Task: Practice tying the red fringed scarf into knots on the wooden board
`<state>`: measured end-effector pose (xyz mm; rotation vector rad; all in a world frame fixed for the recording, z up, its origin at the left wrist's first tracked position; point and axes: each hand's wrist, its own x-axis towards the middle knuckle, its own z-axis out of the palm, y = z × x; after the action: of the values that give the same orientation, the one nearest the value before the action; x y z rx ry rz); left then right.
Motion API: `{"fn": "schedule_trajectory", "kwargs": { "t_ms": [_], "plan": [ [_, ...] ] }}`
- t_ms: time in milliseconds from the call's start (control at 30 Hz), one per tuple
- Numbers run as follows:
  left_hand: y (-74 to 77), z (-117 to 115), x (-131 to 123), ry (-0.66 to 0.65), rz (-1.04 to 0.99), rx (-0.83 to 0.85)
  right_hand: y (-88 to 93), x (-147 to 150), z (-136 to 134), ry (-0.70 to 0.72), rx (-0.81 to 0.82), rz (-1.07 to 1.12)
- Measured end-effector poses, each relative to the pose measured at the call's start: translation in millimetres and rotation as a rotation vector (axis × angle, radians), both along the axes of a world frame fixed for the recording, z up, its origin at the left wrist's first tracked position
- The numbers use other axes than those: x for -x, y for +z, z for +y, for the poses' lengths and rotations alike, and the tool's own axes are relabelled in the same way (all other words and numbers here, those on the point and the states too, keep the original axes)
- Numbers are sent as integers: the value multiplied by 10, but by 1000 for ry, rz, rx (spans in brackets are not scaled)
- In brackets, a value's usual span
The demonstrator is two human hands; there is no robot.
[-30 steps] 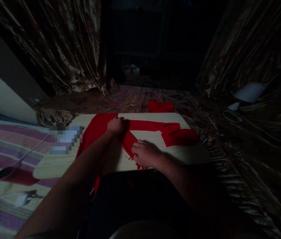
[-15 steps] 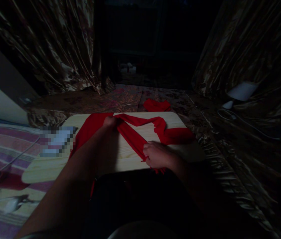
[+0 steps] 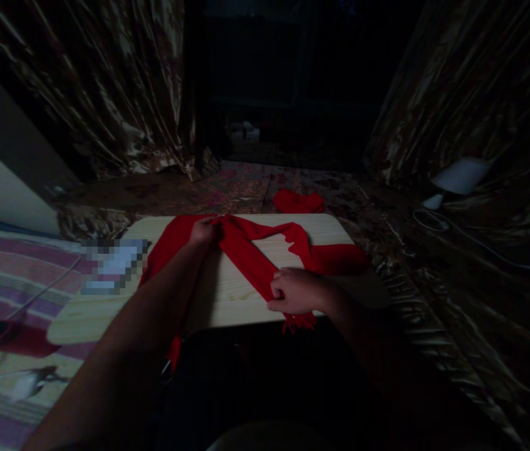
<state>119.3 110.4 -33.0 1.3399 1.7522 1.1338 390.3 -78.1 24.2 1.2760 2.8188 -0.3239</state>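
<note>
A long red scarf (image 3: 249, 266) with a fringed end lies across a small pale wooden table (image 3: 241, 307). Near the table's far edge, my left hand (image 3: 203, 232) is closed on the scarf where its lengths meet. My right hand (image 3: 297, 291) grips the near part just above the fringe, which hangs at the table's front edge. Between both hands the strip runs diagonally and fairly flat. Another length bends away to the right side of the table, and more red cloth lies under and beside my left forearm.
Beyond the table lies a bunched red cloth (image 3: 299, 201). A blurred-out flat device (image 3: 117, 266) rests on the table's left side. On the striped bedding (image 3: 2, 263) are a dark red cup-like object (image 3: 15, 338) and a white plug (image 3: 27, 383). A white lamp (image 3: 462, 175) stands right, near curtains.
The strip between my hands now lies wider and flatter, and more fringe shows below my right hand. My left hand has shifted slightly. The view has moved a little.
</note>
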Motion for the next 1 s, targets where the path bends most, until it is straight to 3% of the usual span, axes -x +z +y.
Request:
{"fn": "schedule_trajectory", "kwargs": {
  "t_ms": [133,233,300,400,467,533,733,800,900,1000],
  "plan": [
    [30,-103,78,-10,108,10,-15,34,28,-48,-6,-21],
    [66,-236,72,-48,440,-78,-23,27,81,-153,-59,45],
    [78,-336,13,-131,713,-210,-16,-2,170,-243,-176,134],
    [41,-465,-113,-275,929,-319,12,-84,413,-389,-403,234],
    [-21,-518,-181,-317,971,-280,33,-160,628,-485,-502,246],
    [-96,-542,-214,-325,972,-213,44,-243,852,-543,-486,234],
    [-212,-525,-199,-327,965,-175,13,-415,1321,-447,-47,-9],
    [-207,-522,-197,-331,962,-169,18,-439,1389,-441,-96,-78],
    [-189,-530,-202,-340,953,-162,62,-473,1452,-447,-331,-149],
    [-175,-548,-205,-352,941,-176,123,-519,1492,-433,-444,-207]
  ]
}}
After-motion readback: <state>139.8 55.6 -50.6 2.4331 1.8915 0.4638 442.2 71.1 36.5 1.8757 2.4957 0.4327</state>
